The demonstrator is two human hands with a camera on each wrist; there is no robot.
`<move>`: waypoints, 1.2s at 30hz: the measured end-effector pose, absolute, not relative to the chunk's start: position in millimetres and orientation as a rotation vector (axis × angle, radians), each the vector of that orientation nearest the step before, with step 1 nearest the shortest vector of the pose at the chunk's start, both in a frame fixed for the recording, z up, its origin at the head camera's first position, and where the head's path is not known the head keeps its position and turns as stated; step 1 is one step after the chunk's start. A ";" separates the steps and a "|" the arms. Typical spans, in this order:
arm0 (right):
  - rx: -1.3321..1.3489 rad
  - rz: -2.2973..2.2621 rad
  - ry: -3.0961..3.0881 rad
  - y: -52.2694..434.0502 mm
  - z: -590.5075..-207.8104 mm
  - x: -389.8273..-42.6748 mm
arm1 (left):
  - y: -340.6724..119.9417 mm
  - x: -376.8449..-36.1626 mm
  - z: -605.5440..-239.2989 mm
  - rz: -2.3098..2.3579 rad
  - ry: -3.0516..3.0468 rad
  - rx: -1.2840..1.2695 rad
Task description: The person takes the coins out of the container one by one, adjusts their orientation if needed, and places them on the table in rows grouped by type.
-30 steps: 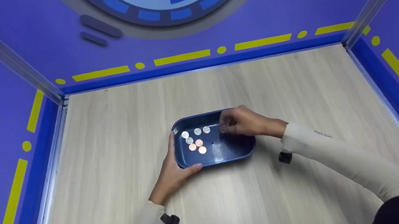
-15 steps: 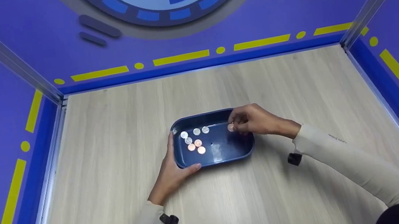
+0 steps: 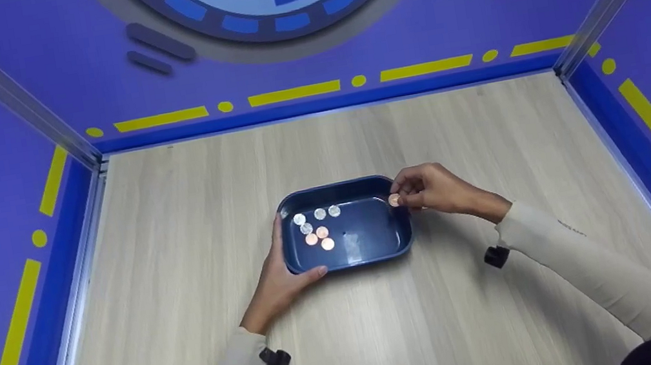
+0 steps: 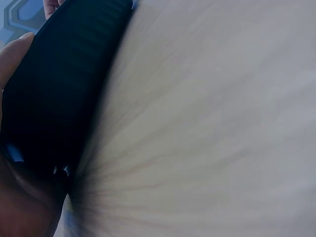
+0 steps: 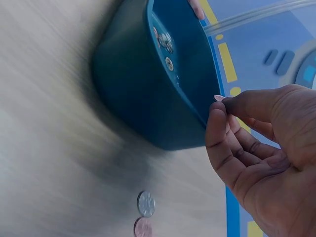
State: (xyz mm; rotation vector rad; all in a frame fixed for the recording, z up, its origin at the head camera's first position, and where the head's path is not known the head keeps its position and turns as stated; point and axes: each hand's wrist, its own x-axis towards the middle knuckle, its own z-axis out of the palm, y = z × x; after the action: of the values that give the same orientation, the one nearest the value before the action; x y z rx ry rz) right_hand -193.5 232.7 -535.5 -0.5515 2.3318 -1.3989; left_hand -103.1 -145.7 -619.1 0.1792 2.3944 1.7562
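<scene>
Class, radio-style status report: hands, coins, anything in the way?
Left hand grips container. Right hand pinches copper coin at container's right end. Seven coins inside, two more coins on table. No obstruction seen.

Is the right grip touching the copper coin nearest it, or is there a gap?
Touching: the right wrist view shows the right grip pinching the copper coin at thumb and fingertip, its edge poking out.

The right-wrist view crops a copper coin (image 5: 143, 227); the left hand (image 3: 276, 278) seems partly hidden by the tray (image 3: 376, 233).
</scene>
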 end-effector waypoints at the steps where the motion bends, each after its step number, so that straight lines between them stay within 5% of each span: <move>1: -0.544 -1.401 2.334 234.7 -536.3 -193.3 | -145.7 -103.2 -619.0 1.759 2.392 0.181; 36: -0.180 -1.575 2.288 295.4 -593.4 -157.8 | -145.3 -101.9 -615.9 1.698 2.431 0.161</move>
State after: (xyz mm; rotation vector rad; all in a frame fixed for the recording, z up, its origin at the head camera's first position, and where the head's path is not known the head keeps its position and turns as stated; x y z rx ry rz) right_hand -157.8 295.4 -593.4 -0.1801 2.2881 -1.5753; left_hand -101.9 -145.3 -615.9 0.1612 2.4314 1.6979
